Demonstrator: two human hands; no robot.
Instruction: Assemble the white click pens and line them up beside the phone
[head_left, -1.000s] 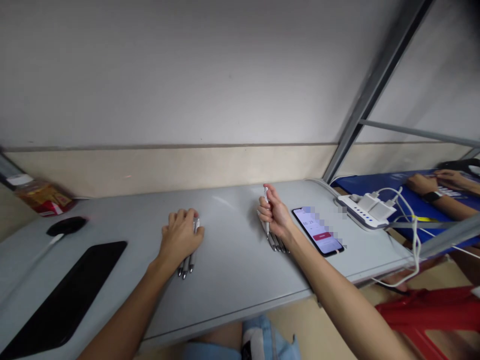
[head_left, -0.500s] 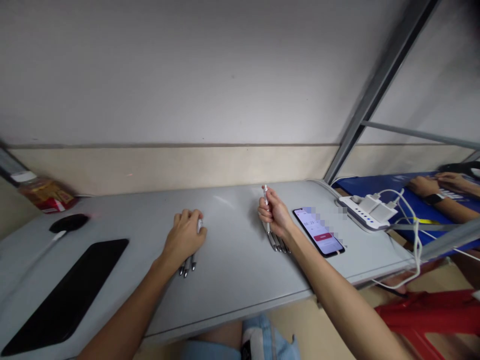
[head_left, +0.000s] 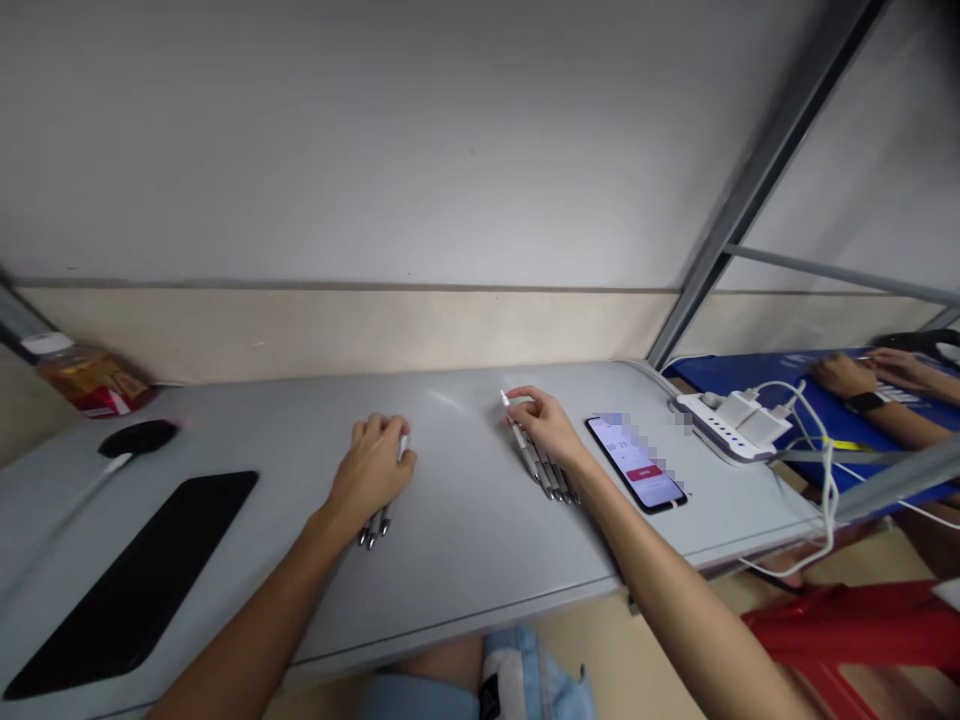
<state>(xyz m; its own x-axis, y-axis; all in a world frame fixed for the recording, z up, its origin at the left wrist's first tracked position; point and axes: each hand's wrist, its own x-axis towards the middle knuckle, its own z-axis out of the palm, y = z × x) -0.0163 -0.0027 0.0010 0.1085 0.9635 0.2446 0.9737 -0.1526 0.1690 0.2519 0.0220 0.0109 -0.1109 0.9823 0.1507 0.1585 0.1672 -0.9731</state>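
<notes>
My left hand (head_left: 373, 465) lies on the grey table, its fingers closed around several silver-white pens (head_left: 385, 520). Their metal tips poke out below the palm, and one white pen end shows by the thumb; the rest is hidden. My right hand (head_left: 547, 425) pinches the top end of a white ballpoint pen (head_left: 530, 462) between thumb and forefinger. That pen slants down to the left of a row of similar pens (head_left: 559, 480), lying side by side with tips toward me. My palm covers the upper part of the row.
A lit phone (head_left: 637, 465) lies right of the pens, beside a white power strip (head_left: 724, 425) with chargers. To the left are a black slab (head_left: 135, 585), a dark disc with a cable (head_left: 139, 438) and a bottle (head_left: 94, 380). Another person's hands (head_left: 847, 375) rest over a blue surface.
My right hand has loosened from a fist around the pen to a fingertip pinch. The pen has come down and leftward at its top, alongside the row. My left hand has hardly moved.
</notes>
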